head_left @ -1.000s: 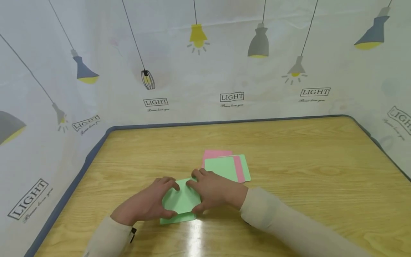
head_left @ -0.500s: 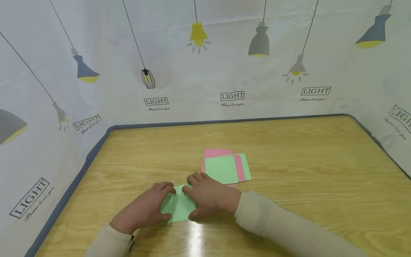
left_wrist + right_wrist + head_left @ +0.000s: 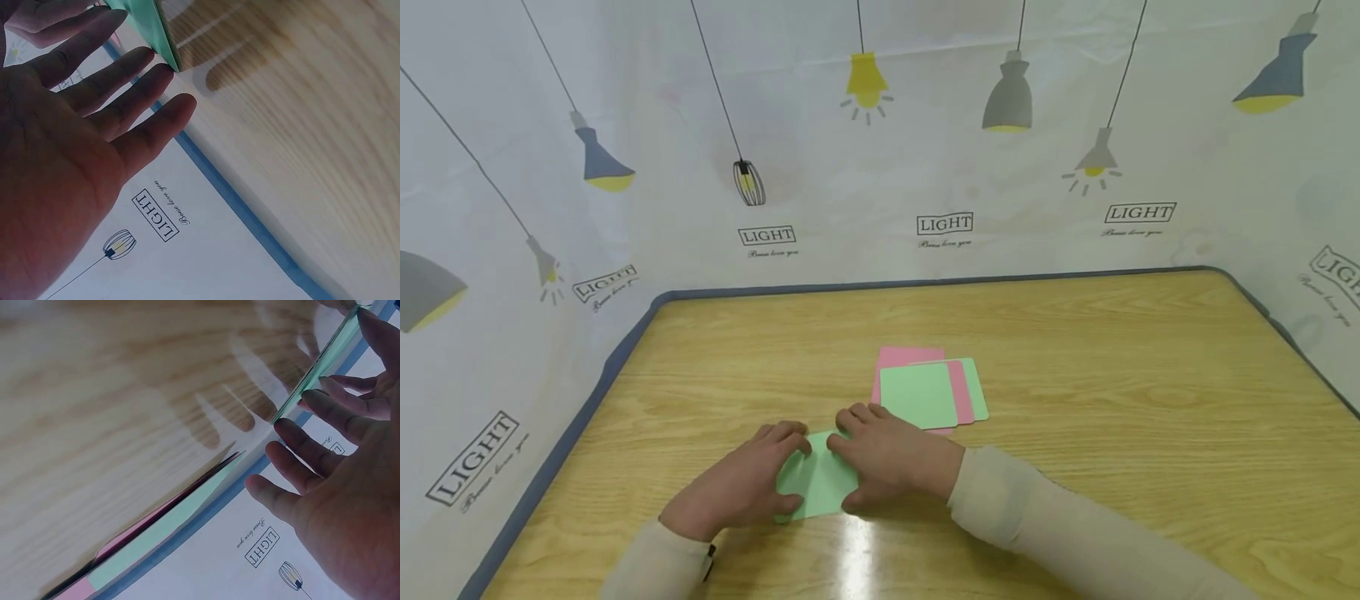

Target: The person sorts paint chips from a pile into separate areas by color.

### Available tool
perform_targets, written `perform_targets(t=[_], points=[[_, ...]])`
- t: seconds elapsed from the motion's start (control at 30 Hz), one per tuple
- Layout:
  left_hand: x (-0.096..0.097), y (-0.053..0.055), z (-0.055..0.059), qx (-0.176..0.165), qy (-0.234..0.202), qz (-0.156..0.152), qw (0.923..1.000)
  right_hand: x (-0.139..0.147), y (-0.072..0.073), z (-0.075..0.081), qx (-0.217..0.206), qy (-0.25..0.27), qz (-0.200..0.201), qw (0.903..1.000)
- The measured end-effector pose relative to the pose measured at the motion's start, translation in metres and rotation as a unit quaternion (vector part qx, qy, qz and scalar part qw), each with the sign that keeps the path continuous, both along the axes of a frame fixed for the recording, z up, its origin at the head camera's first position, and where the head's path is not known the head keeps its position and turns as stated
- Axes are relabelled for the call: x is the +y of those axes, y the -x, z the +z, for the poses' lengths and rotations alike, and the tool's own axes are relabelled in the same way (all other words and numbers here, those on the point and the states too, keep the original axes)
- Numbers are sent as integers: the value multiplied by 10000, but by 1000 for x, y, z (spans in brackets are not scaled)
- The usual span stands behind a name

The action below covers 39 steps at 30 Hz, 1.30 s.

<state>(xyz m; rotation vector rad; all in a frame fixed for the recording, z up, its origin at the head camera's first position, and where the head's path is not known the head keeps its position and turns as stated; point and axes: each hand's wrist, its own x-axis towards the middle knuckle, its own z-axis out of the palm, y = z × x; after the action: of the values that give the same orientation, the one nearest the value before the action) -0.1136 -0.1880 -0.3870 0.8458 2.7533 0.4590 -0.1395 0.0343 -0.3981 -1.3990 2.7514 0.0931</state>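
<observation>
Square green cards [image 3: 820, 477] lie on the wooden table near its front, one on top of another and lined up. My left hand [image 3: 741, 479] holds their left side, thumb at the near corner and index finger at the far one. From the right, my right hand [image 3: 887, 454] grips the opposite side, its thumb at the near edge and its fingers at the far edge. In the left wrist view the other fingers [image 3: 134, 97] spread beside the card edge. The right wrist view shows the cards edge-on [image 3: 312, 375] against the right fingertips.
Behind the right hand lies a loose pile of overlapping cards, with a green card [image 3: 917, 396] on top and pink cards [image 3: 910, 357] showing beneath. A dark blue strip [image 3: 850, 287] borders the table [image 3: 1112, 417] along a lamp-printed white backdrop [image 3: 880, 167].
The upper green card has come down and toward me, over the green card that stuck out below it. Both hands moved slightly with it, then held nearly still over the last half second.
</observation>
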Motion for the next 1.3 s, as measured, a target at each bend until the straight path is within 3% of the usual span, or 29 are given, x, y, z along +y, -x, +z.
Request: perform_targets(t=[0.17,0.33,0.57,0.7,0.9,1.1,1.3], points=[[3,1,1,-50,-9,19,10000,1,1,-1,-11,-43,-8,10000],[12,8,1,143,39,-161,9998,9,4,1,-180,27,-64,9998],[51,38,3,626,269,-687,9953,43,24,9,-856,678,-665,9918],[77,59,2,464,308,-910,9943,67,37,8,-1095,899,-1056,9843],[105,77,-1,190,671,-663,9954,91,51,0,-1207,1099,-1289,9781],[122,81,-1,126,1055,-619,9924,102,54,-1,-1287,1197,-1405,9744],[125,85,-4,111,1029,-682,9923,104,55,-1,-1375,1267,-1369,9728]])
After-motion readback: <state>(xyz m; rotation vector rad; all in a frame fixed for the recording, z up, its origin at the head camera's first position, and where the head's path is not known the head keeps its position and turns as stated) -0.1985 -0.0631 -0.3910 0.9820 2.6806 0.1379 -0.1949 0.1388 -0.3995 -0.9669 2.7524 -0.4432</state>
